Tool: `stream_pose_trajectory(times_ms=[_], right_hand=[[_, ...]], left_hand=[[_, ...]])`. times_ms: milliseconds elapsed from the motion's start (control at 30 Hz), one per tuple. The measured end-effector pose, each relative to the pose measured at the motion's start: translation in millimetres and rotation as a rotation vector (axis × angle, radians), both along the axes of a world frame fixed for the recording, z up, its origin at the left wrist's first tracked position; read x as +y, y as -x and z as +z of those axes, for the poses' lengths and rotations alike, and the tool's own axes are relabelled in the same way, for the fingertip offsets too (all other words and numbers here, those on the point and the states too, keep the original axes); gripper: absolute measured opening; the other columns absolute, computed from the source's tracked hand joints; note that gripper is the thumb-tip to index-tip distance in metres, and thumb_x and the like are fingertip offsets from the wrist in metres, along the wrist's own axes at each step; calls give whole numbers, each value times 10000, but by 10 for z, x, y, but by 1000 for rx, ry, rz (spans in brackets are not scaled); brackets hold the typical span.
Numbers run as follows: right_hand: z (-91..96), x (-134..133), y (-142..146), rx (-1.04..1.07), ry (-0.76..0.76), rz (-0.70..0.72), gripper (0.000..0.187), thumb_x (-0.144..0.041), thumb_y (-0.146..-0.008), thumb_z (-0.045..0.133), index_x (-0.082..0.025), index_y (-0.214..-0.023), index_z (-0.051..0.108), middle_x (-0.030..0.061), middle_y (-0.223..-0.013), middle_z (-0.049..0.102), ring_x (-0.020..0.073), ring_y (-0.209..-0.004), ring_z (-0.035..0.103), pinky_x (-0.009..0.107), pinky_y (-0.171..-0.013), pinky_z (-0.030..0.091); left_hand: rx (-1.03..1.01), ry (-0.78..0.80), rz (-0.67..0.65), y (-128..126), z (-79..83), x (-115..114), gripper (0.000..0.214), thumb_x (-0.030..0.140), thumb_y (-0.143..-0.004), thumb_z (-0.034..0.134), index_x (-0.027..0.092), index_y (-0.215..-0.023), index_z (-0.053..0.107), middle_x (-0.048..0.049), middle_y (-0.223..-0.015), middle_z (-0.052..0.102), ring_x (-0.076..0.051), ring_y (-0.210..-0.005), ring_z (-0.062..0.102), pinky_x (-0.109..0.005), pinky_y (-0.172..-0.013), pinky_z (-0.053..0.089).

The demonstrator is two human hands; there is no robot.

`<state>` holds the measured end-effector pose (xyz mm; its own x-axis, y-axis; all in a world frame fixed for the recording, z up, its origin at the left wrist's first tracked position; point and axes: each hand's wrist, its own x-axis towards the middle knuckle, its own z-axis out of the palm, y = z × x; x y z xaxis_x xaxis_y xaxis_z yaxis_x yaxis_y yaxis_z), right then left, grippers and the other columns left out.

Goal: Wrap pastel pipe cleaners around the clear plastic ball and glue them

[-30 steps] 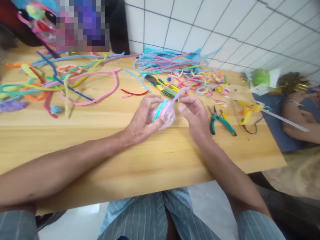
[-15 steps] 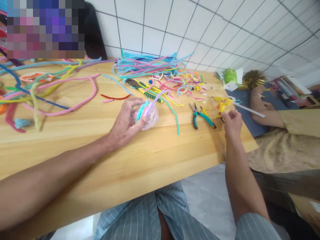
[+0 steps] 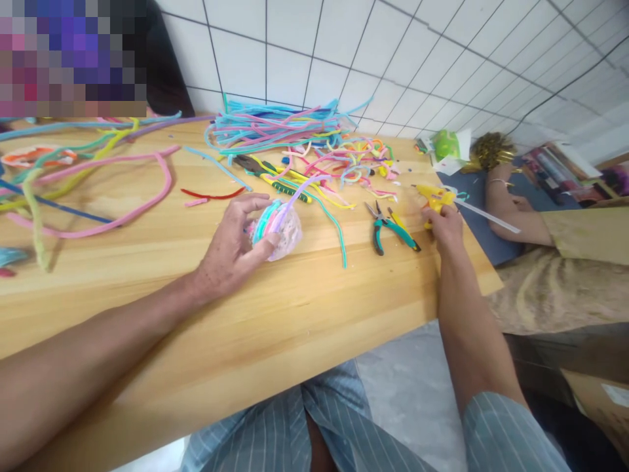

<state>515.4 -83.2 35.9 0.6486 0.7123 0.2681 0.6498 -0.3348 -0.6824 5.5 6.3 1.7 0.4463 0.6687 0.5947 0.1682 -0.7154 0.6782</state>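
Note:
My left hand (image 3: 230, 242) is wrapped round a small clear round container (image 3: 289, 236) banded with turquoise, pink and lilac pipe cleaners. One lilac pipe cleaner end (image 3: 309, 187) sticks up from it to the right. On the right, my right hand (image 3: 446, 226) has its fingers closed round the handle of a yellow hot glue gun (image 3: 435, 195). A long whitish glue stick (image 3: 489, 216) juts from the gun's back end. Just left of that hand lie teal-handled pliers (image 3: 388, 229) with their handles spread, beside a thin yellow-and-black tool (image 3: 400, 223).
A bundle of blue and pink pipe cleaners (image 3: 275, 124) lies along the tiled wall, with cut scraps (image 3: 368, 160) beside it. Yellow-black pliers (image 3: 250, 167) rest in front. Loose pipe cleaners (image 3: 162, 177) spread leftward. Another person's arm (image 3: 501, 203) is at the far right.
My right hand has closed round the glue gun's handle, where before its fingertips were beside it. The left hand still holds the container; the whole view has shifted slightly.

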Motion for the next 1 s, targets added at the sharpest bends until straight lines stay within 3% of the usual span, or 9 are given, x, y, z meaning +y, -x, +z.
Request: stream_pose_trajectory(times_ms=[100, 233, 367, 533, 700, 800, 1000], right_hand=[[37, 6, 16, 103, -87, -140, 272, -223, -888, 775, -216, -712, 568, -87, -577, 494, 87, -596, 450, 312, -587, 337], [187, -13, 91, 227, -216, -120, 206, -220, -879, 774, -213, -762, 605, -40, -649, 615, 93, -632, 528, 296, -624, 385], [376, -81, 292, 335, -356, 12, 232, -325, -784, 822, -246, -755, 606, 2, -702, 683, 121, -642, 569, 314, -680, 465], [584, -168, 772, 433, -421, 218, 301, -394, -643, 862, -271, -695, 592, -8, -670, 631, 149, -641, 572, 357, -735, 496], [772, -217, 1248, 477, -333, 436, 230, -444, -729, 884, -292, -806, 730, -15, -672, 600, 180, -614, 550, 416, -724, 536], [842, -218, 1467, 461, -268, 550, 251, -511, -783, 916, -321, -922, 830, 13, -768, 710, 198, -622, 586, 432, -684, 563], [778, -153, 1780, 436, -272, 657, 313, -535, -743, 1021, -340, -942, 876, 17, -903, 852, 221, -727, 734, 362, -623, 582]], left_hand=[[-6, 17, -30, 9, -9, 11, 510, 497, -1082, 686, 378, -1547, 516, -111, -1568, 614, -359, -1478, 611, -627, -1093, 665], [-4, 20, -32, 10, -12, 18, 522, 518, -1082, 678, 363, -1555, 519, -107, -1564, 610, -374, -1481, 603, -649, -1092, 666], [0, 22, -14, -4, 5, 9, 505, 525, -1081, 662, 323, -1526, 538, -104, -1549, 632, -357, -1467, 618, -591, -1101, 671], [45, 48, -3, -7, 48, -11, 493, 498, -1082, 646, 261, -1501, 539, -134, -1543, 641, -342, -1466, 629, -549, -1148, 633], [11, 29, -23, -25, 9, -10, 479, 447, -1099, 643, 263, -1520, 509, -140, -1547, 616, -314, -1489, 605, -541, -1229, 571], [-20, 34, -37, -55, -33, -7, 504, 453, -1100, 656, 271, -1540, 492, -145, -1551, 604, -306, -1486, 603, -529, -1218, 577], [-62, -44, -60, -105, -48, 10, 626, 520, -1040, 744, 273, -1555, 487, -160, -1544, 606, -330, -1480, 606, -581, -1261, 534]])
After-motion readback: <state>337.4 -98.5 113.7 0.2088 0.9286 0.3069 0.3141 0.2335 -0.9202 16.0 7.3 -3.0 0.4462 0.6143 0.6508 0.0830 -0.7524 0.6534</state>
